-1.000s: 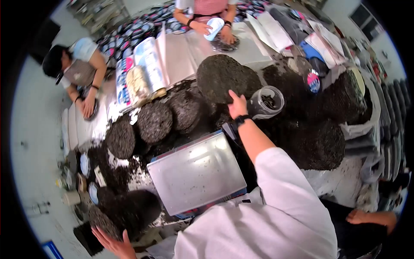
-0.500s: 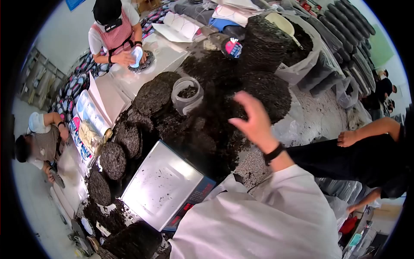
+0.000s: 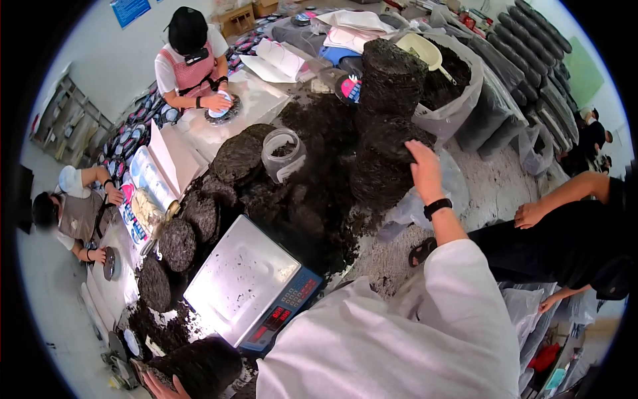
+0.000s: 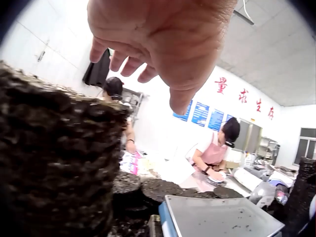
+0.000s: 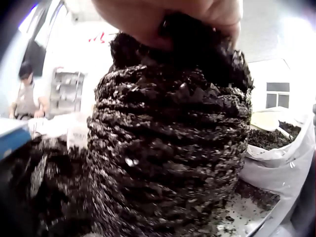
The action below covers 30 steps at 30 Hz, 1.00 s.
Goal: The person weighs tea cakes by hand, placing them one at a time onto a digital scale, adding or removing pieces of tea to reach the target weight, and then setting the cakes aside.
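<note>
My right hand (image 3: 428, 176) is at the near side of a tall stack of round, dark cakes that look like dried seaweed (image 3: 382, 169). In the right wrist view, its thumb and fingers pinch the top seaweed cake (image 5: 192, 37), over the layered stack (image 5: 168, 143). My left hand (image 3: 163, 386) is at the lower left, by another seaweed stack (image 3: 203, 366). The left wrist view shows that hand (image 4: 163, 39) with fingers extended, above and right of the stack (image 4: 54, 158). Between both hands sits a weighing scale (image 3: 242, 276), dark crumbs on its metal plate.
Several round cakes (image 3: 178, 245) stand left of the scale. A clear plastic jar (image 3: 284, 159) holds dark flakes. Behind the stack, a white sack (image 3: 458, 110) contains loose seaweed and a scoop (image 3: 425, 50). Two people work across the table; another person (image 3: 551, 233) is at the right.
The head view has turned right. My right hand has left the cake beside the jar, crossed with spread fingers, and reached the right-hand stack. The left hand stays by its stack.
</note>
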Tool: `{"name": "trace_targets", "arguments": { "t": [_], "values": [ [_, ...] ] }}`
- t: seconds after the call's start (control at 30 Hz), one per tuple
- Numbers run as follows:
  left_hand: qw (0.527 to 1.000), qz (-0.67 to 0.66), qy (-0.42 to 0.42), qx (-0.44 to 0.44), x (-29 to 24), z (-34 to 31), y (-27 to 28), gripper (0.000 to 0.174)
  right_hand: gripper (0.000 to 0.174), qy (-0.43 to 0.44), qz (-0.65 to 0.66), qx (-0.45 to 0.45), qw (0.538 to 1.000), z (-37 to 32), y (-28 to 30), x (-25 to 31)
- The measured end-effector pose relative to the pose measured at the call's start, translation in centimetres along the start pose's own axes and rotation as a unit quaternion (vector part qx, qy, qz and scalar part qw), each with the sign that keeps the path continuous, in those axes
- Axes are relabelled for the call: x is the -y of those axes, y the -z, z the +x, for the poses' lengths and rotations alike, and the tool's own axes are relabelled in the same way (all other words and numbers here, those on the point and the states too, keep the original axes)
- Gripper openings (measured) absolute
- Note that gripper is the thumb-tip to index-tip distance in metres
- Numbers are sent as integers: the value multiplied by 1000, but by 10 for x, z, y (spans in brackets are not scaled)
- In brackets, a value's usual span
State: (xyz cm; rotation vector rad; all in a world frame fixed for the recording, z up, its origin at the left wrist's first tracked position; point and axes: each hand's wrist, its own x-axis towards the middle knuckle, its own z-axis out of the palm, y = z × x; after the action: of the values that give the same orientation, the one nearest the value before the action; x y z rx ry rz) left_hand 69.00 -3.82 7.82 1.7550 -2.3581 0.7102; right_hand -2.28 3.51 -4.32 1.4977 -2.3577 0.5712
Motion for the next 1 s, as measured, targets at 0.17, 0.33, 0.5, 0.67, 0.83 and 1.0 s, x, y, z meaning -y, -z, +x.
{"name": "trace_targets", "arguments": {
  "t": [0.17,0.33,0.5,0.67,0.83,1.0],
  "values": [
    [995,-89,31,29,-29,15,-20,62,43,-116,285,-178,935,22,19,32],
    [982,-189,8,25,-70,34,-19,59,31,-368,739,-17,564,44,-27,71],
    [986,-158,49,11,-52,14,-14,59,34,-314,818,26,481,13,-25,114],
    [991,-47,127,-14,10,-31,-25,65,39,-284,863,135,395,-17,-15,164],
    [973,-101,180,102,51,-78,-56,70,35,-279,867,212,354,-34,-4,240],
    [959,-164,208,102,56,-72,-43,57,41,-238,830,221,454,-48,1,315]
  ]
}}
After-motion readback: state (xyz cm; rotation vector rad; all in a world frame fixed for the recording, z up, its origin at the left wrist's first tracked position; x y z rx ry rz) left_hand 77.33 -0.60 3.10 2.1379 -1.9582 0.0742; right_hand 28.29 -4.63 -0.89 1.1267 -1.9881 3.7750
